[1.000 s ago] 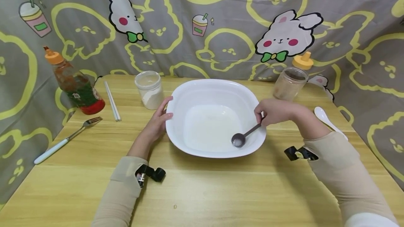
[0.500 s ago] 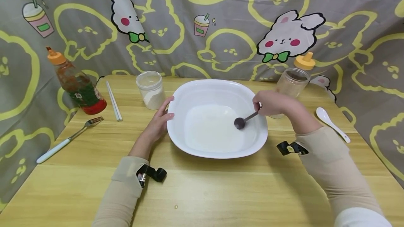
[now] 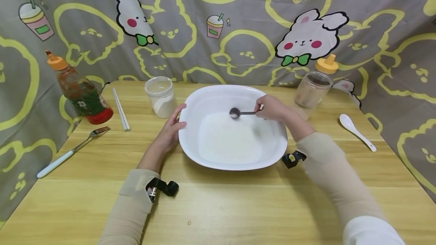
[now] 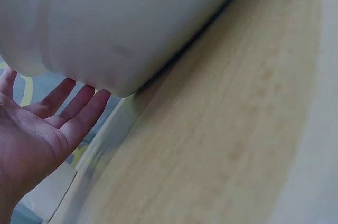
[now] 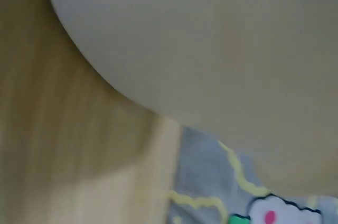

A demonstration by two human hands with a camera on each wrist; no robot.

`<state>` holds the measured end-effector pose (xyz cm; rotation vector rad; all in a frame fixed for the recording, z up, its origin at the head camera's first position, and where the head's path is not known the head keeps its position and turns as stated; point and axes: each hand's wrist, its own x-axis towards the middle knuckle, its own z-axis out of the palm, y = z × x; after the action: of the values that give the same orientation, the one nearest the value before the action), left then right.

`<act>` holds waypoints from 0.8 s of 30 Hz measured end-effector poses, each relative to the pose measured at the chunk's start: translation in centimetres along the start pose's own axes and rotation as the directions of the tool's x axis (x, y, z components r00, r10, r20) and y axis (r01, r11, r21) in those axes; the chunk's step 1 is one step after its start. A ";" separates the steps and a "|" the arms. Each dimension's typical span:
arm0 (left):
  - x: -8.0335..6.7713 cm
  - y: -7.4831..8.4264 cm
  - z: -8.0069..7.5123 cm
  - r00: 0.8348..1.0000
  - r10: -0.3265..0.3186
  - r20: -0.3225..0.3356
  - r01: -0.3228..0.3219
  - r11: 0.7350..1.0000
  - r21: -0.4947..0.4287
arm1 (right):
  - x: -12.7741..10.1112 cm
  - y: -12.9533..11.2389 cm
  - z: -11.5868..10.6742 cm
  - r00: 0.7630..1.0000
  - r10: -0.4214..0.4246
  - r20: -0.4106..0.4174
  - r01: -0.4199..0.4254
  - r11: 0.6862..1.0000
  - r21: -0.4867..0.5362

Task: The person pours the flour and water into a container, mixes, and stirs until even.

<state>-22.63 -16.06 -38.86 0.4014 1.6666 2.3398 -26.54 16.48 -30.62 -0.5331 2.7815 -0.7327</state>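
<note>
A white basin (image 3: 235, 90) with whitish, milky contents (image 3: 228, 139) stands mid-table in the head view. My left hand (image 3: 169, 131) holds its left side, two digits over the rim. In the left wrist view, the fingertips of the left hand (image 4: 47, 123) press the basin's outer wall (image 4: 127, 28), palm apart from it. My right hand (image 3: 274, 108) reaches over the right rim and pinches the handle of a dark, round-bowled measuring spoon (image 3: 235, 113), its head inside the basin near the far wall. The right wrist view shows the basin's outside (image 5: 158, 34), blurred; that hand is hidden.
A jar of white powder (image 3: 160, 97) stands behind the left hand. On the left are a sauce bottle (image 3: 83, 97), chopsticks (image 3: 121, 109) and a fork (image 3: 73, 151). A clear jar (image 3: 311, 90), an orange-capped top (image 3: 327, 64) and a white spoon (image 3: 357, 132) are at the right.
The right hand has carried the measuring spoon from the basin's near right side to its far side, moving left and away. The left hand keeps its place on the rim.
</note>
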 end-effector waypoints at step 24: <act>-0.2 0.2 0.0 1.000 0.001 -0.009 -0.001 1.000 0.023 | -2.6 -0.3 -1.5 0.997 0.054 0.058 -0.052 0.998 -0.037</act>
<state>-22.47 -16.19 -38.69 0.3972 1.6987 2.3287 -24.56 17.95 -28.87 -0.4776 2.7476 -0.6475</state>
